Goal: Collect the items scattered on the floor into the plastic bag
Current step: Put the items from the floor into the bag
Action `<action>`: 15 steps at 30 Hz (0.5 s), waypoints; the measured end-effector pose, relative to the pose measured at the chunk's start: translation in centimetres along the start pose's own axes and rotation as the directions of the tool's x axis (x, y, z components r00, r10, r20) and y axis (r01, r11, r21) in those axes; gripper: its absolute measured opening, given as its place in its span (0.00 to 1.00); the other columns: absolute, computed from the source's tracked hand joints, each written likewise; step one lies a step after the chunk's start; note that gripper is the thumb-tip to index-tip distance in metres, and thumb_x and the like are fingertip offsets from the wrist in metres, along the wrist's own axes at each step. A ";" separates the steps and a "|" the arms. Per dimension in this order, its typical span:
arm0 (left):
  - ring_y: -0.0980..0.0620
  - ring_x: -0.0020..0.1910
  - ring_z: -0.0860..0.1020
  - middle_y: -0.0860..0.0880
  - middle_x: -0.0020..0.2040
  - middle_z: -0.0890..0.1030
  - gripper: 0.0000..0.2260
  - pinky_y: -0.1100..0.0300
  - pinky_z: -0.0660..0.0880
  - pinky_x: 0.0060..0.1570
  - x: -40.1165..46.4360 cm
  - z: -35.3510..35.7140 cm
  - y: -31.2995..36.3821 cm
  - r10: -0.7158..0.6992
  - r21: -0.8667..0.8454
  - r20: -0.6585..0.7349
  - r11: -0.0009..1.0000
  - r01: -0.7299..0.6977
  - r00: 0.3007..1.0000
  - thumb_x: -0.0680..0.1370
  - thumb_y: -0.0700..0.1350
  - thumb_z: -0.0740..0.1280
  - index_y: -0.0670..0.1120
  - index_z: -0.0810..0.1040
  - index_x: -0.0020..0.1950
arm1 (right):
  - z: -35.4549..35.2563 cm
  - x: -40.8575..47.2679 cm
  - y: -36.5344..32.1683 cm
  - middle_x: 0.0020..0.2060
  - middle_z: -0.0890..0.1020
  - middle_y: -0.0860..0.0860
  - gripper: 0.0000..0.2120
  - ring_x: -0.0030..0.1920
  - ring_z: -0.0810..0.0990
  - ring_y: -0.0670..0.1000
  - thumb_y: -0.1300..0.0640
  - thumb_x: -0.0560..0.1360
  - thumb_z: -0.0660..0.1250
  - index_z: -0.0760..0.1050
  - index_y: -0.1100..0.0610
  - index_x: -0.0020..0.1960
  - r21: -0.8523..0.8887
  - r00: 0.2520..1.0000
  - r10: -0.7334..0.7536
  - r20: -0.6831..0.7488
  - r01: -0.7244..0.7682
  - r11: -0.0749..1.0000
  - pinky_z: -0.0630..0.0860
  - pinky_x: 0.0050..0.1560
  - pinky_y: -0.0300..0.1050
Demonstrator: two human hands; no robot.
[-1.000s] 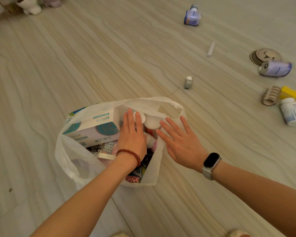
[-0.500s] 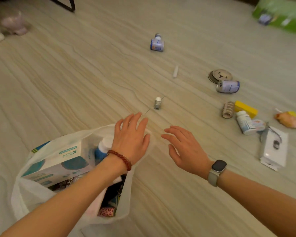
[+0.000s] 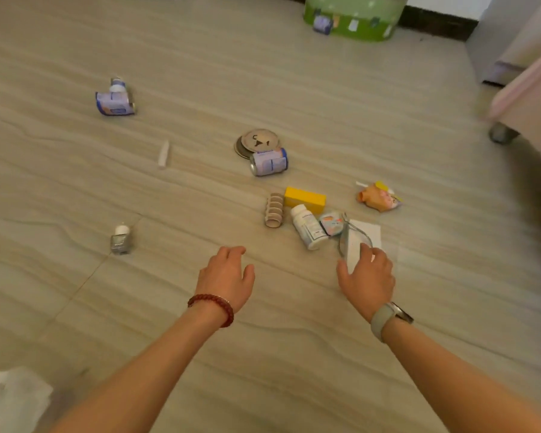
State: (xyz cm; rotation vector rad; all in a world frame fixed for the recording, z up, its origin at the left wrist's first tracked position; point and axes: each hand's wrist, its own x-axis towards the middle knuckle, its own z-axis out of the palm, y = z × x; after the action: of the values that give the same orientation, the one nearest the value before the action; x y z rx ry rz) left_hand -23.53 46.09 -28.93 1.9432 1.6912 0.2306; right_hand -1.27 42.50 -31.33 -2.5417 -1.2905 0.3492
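Only a corner of the white plastic bag (image 3: 10, 398) shows at the bottom left. My left hand (image 3: 227, 276) hovers over bare floor, fingers loosely curled, holding nothing. My right hand (image 3: 367, 276) reaches onto the near end of a white flat packet (image 3: 364, 237), fingers spread over it; a firm grip does not show. Beside the packet lie a white pill bottle (image 3: 308, 226), a small round sachet (image 3: 331, 223), a yellow box (image 3: 305, 198), a ribbed tan roll (image 3: 274, 210) and an orange snack pack (image 3: 378, 196). A small glass bottle (image 3: 121, 239) stands to the left.
Farther out lie a blue-white can (image 3: 269, 162) against a round tin lid (image 3: 256, 142), a white tube (image 3: 164, 154) and another can with a bottle (image 3: 115, 100). A green case (image 3: 353, 17) stands at the back, and furniture on a castor (image 3: 502, 132) at the right.
The view has swung up and right, away from the bag. Both hands left the bag's mouth; my right hand moved right onto the white packet, my left hand came forward over the floor.
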 end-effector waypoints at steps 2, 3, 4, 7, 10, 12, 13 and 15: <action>0.45 0.65 0.69 0.44 0.68 0.67 0.19 0.50 0.67 0.63 2.2 2.8 2.2 -0.056 -0.076 0.049 0.995 0.060 0.997 0.78 0.48 0.58 0.45 0.64 0.69 | 1.4 2.3 1.4 0.71 0.60 0.59 0.34 0.69 0.59 0.61 0.42 0.73 0.62 0.55 0.57 0.72 -0.017 0.992 0.113 0.060 -0.112 0.994 0.63 0.64 0.57; 0.44 0.64 0.70 0.43 0.68 0.67 0.20 0.51 0.68 0.63 3.4 4.0 3.4 -0.092 -0.129 0.074 0.987 0.101 0.993 0.78 0.47 0.59 0.44 0.64 0.69 | 2.1 3.1 1.9 0.72 0.57 0.58 0.37 0.70 0.58 0.60 0.40 0.72 0.63 0.53 0.55 0.73 -0.015 0.984 0.159 0.085 -0.158 0.987 0.62 0.64 0.57; 0.43 0.64 0.70 0.42 0.68 0.67 0.21 0.52 0.68 0.62 4.5 5.1 4.6 -0.132 -0.182 0.096 0.972 0.147 0.987 0.78 0.47 0.59 0.44 0.63 0.69 | 2.8 3.8 2.3 0.73 0.56 0.57 0.38 0.70 0.57 0.59 0.40 0.71 0.63 0.52 0.54 0.73 -0.010 0.976 0.195 0.101 -0.194 0.981 0.62 0.64 0.56; 0.42 0.66 0.68 0.41 0.70 0.63 0.27 0.52 0.66 0.64 8.3 7.8 7.6 -0.256 -0.322 0.139 0.902 0.288 0.957 0.76 0.50 0.62 0.43 0.58 0.71 | 4.9 4.4 3.6 0.73 0.54 0.56 0.37 0.71 0.54 0.59 0.44 0.71 0.64 0.51 0.54 0.73 -0.058 0.973 0.204 0.111 -0.199 0.978 0.63 0.62 0.55; 0.41 0.68 0.65 0.39 0.71 0.62 0.33 0.53 0.64 0.64 11.4 9.8 9.3 -0.345 -0.374 0.159 0.846 0.380 0.925 0.74 0.54 0.65 0.40 0.57 0.72 | 6.4 3.9 4.4 0.73 0.56 0.58 0.37 0.69 0.58 0.63 0.48 0.70 0.65 0.54 0.56 0.73 -0.050 0.981 0.170 0.089 -0.166 0.985 0.64 0.62 0.57; 0.40 0.65 0.68 0.38 0.68 0.66 0.34 0.52 0.67 0.61 12.7 11.1 9.8 -0.359 -0.391 0.144 0.836 0.386 0.922 0.71 0.55 0.68 0.39 0.60 0.69 | 6.5 3.6 4.7 0.73 0.59 0.59 0.37 0.65 0.64 0.65 0.49 0.68 0.67 0.58 0.56 0.72 -0.019 0.988 0.142 0.055 -0.141 0.990 0.66 0.61 0.58; 0.40 0.62 0.71 0.38 0.66 0.68 0.34 0.52 0.69 0.59 13.2 11.7 9.9 -0.362 -0.411 0.135 0.827 0.385 0.922 0.70 0.55 0.70 0.39 0.63 0.67 | 6.2 3.6 4.8 0.74 0.57 0.58 0.36 0.66 0.64 0.64 0.49 0.69 0.66 0.56 0.55 0.73 -0.021 0.989 0.126 0.074 -0.125 0.992 0.65 0.62 0.57; 0.40 0.59 0.74 0.38 0.63 0.72 0.31 0.53 0.72 0.55 13.8 12.4 10.2 -0.384 -0.446 0.139 0.799 0.404 0.913 0.69 0.53 0.72 0.38 0.66 0.64 | 5.5 3.6 5.1 0.75 0.51 0.56 0.36 0.68 0.59 0.61 0.47 0.71 0.63 0.51 0.52 0.74 -0.024 0.982 0.092 0.164 -0.089 0.996 0.60 0.66 0.55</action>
State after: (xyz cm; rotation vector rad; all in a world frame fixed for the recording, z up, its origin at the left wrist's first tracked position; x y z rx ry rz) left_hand -6.25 55.11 -37.20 1.2052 1.7695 0.3927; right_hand 2.78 43.22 -38.56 -2.6385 -1.2391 0.5812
